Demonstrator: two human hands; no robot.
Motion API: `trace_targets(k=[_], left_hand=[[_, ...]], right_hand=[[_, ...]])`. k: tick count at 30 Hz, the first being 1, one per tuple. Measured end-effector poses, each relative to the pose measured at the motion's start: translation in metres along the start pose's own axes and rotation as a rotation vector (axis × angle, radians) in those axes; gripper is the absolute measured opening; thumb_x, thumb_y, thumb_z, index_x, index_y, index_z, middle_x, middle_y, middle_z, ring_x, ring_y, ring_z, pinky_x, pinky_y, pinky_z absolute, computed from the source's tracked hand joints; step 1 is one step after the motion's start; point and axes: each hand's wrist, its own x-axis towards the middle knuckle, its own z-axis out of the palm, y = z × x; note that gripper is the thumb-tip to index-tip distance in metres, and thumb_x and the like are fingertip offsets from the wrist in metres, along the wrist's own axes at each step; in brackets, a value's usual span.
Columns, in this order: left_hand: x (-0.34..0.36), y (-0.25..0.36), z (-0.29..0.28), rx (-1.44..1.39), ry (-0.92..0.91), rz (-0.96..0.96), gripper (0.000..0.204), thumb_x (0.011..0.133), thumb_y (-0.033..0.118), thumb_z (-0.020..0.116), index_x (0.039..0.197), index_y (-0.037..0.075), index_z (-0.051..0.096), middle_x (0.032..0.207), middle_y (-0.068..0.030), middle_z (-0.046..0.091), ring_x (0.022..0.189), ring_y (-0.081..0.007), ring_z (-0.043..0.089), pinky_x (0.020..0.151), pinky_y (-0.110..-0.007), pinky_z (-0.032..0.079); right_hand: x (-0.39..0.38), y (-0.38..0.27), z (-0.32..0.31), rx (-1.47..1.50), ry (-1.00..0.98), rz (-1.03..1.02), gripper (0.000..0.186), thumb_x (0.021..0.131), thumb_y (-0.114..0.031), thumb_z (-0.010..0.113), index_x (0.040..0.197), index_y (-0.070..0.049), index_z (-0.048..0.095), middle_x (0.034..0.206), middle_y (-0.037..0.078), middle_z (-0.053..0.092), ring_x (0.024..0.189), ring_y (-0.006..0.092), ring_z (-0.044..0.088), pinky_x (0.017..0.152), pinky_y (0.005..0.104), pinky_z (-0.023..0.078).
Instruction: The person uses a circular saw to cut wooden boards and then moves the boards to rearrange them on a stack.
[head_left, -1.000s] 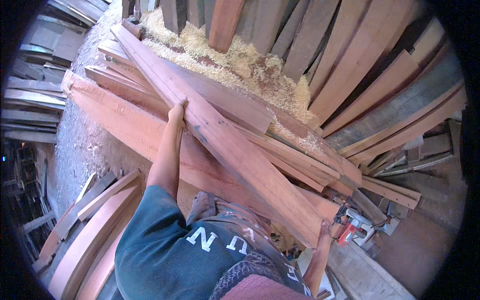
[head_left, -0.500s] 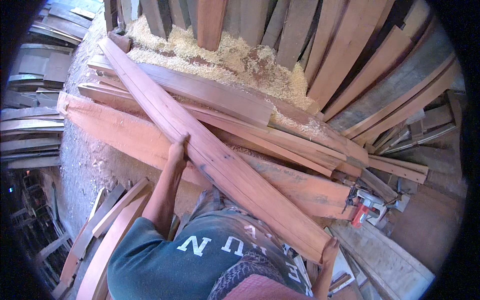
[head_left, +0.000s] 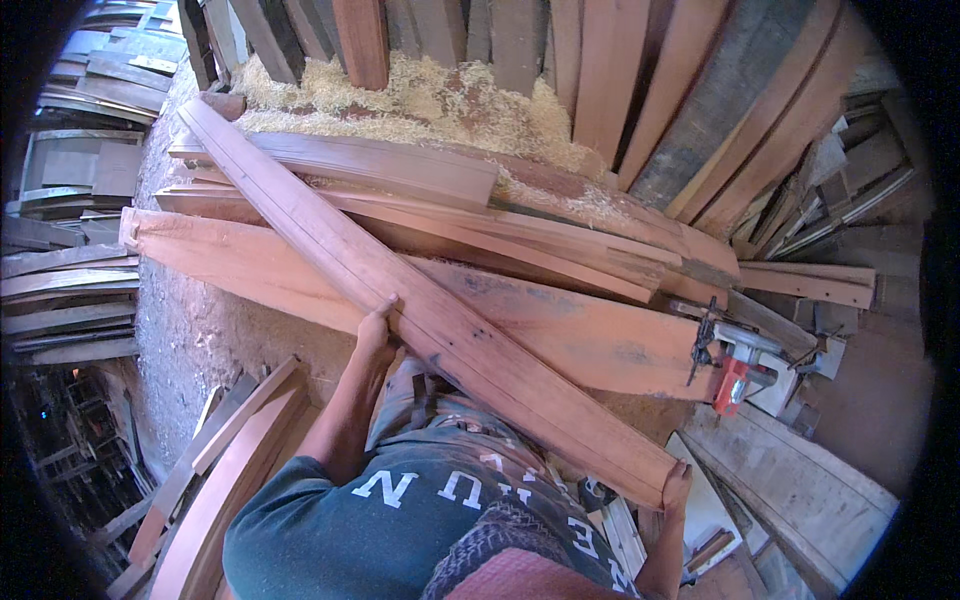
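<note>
The long reddish-brown wooden plank (head_left: 445,325) slants from far left to near right; the left hand (head_left: 375,330) clamps its near edge, the right hand (head_left: 677,487), apparently, its near end. Uneven pulling could swing its far end sideways.

Rough, dusty floor (head_left: 205,320) at left

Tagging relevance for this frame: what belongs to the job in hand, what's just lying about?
In the job:
long reddish plank
left hand, on its edge
right hand, at its right end

Apparently just lying about:
red-and-grey power tool, untouched
pale wood shavings
boards beyond the shavings
</note>
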Motion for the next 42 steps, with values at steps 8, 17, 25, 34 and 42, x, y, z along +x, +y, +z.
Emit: trace_targets(k=[8, 17, 25, 34, 42], left_hand=[[-0.038, -0.062, 0.039, 0.165, 0.296, 0.23, 0.07, 0.083, 0.024, 0.088, 0.131, -0.016, 0.058, 0.118, -0.0222, 0.07, 0.103, -0.0346, 0.071, 0.09, -0.045, 0.058], [-0.025, -0.077, 0.11, 0.307, 0.544, 0.589, 0.087, 0.072, 0.026, 0.089, 0.137, -0.014, 0.048, 0.122, -0.0251, 0.068, 0.107, -0.0361, 0.069, 0.093, -0.043, 0.057], [-0.022, -0.083, 0.127, 0.249, 0.62, 0.639, 0.082, 0.07, 0.023, 0.088, 0.137, -0.007, 0.05, 0.127, -0.0228, 0.068, 0.115, -0.0352, 0.068, 0.098, -0.044, 0.055], [-0.028, -0.081, 0.11, 0.297, 0.511, 0.675, 0.074, 0.072, 0.021, 0.084, 0.133, -0.007, 0.053, 0.122, -0.0218, 0.069, 0.109, -0.0354, 0.07, 0.093, -0.045, 0.057], [-0.011, -0.078, 0.107, 0.328, 0.463, 0.654, 0.09, 0.07, 0.023, 0.086, 0.144, -0.007, 0.045, 0.14, -0.0283, 0.062, 0.132, -0.0393, 0.061, 0.112, -0.042, 0.047]], right_hand=[[0.046, -0.011, -0.018, -0.043, -0.226, 0.031, 0.07, 0.112, -0.047, 0.036, 0.133, 0.015, 0.059, 0.124, 0.037, 0.067, 0.124, 0.05, 0.062, 0.109, 0.0483, 0.045], [0.207, 0.098, 0.018, 0.176, -0.909, 0.173, 0.063, 0.112, -0.047, 0.033, 0.135, 0.003, 0.062, 0.112, 0.024, 0.075, 0.106, 0.0381, 0.071, 0.094, 0.0495, 0.054], [0.145, 0.07, -0.005, 0.259, -1.121, 0.43, 0.056, 0.111, -0.044, 0.035, 0.13, 0.001, 0.063, 0.106, 0.021, 0.074, 0.096, 0.0376, 0.071, 0.084, 0.0514, 0.056], [0.098, 0.101, 0.011, 0.284, -1.16, 0.547, 0.049, 0.111, -0.042, 0.038, 0.125, -0.003, 0.064, 0.099, 0.018, 0.073, 0.086, 0.0371, 0.071, 0.073, 0.0535, 0.058], [0.082, 0.085, 0.03, 0.258, -1.15, 0.554, 0.042, 0.11, -0.039, 0.041, 0.12, -0.006, 0.064, 0.093, 0.016, 0.073, 0.076, 0.0366, 0.071, 0.063, 0.0554, 0.059]])
